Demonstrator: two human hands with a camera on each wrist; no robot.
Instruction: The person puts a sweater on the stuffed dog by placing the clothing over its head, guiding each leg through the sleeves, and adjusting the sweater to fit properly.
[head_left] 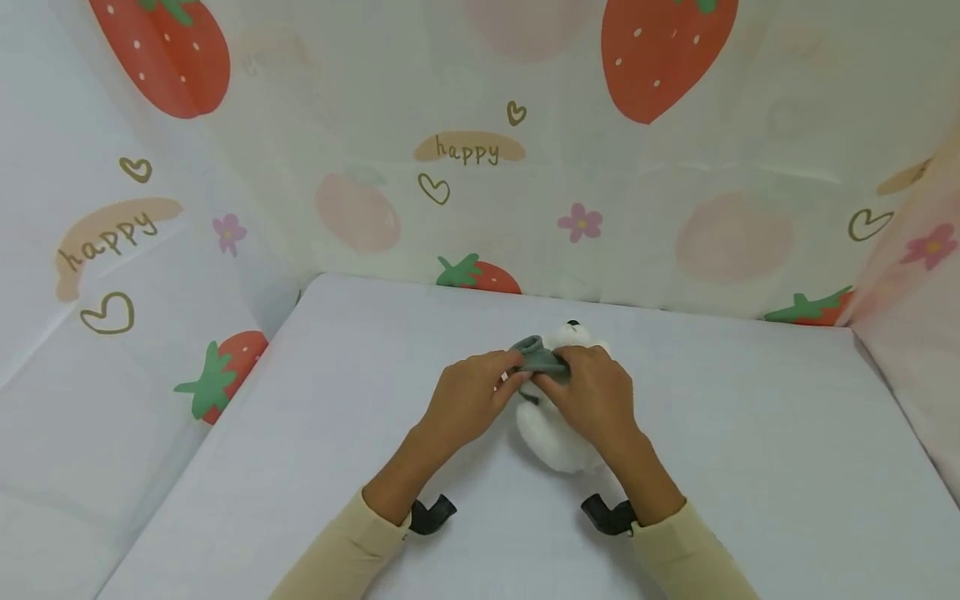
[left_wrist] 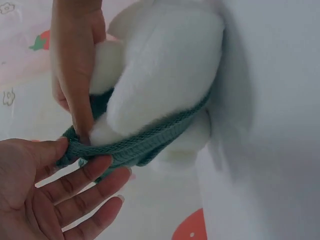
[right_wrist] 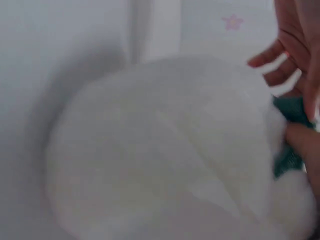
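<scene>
A white plush toy (head_left: 551, 437) with a black nose lies on the white table, with a green knitted garment (head_left: 536, 357) around part of its body. My left hand (head_left: 470, 396) pinches the garment's edge between thumb and index finger; its other fingers spread loosely in the left wrist view. My right hand (head_left: 596, 392) grips the knit from the other side, close to the toy's head. Stretched over the fur, the ribbed band (left_wrist: 145, 137) runs diagonally across the toy. White fur (right_wrist: 160, 140) fills most of the right wrist view, which is blurred.
The white tabletop (head_left: 750, 442) spreads out around the toy. Behind it hangs a pale curtain (head_left: 555, 167) printed with strawberries and hearts, which also lines the sides. Black curved pieces (head_left: 433, 515) sit at both wrists, by the cream sleeves (head_left: 341, 546).
</scene>
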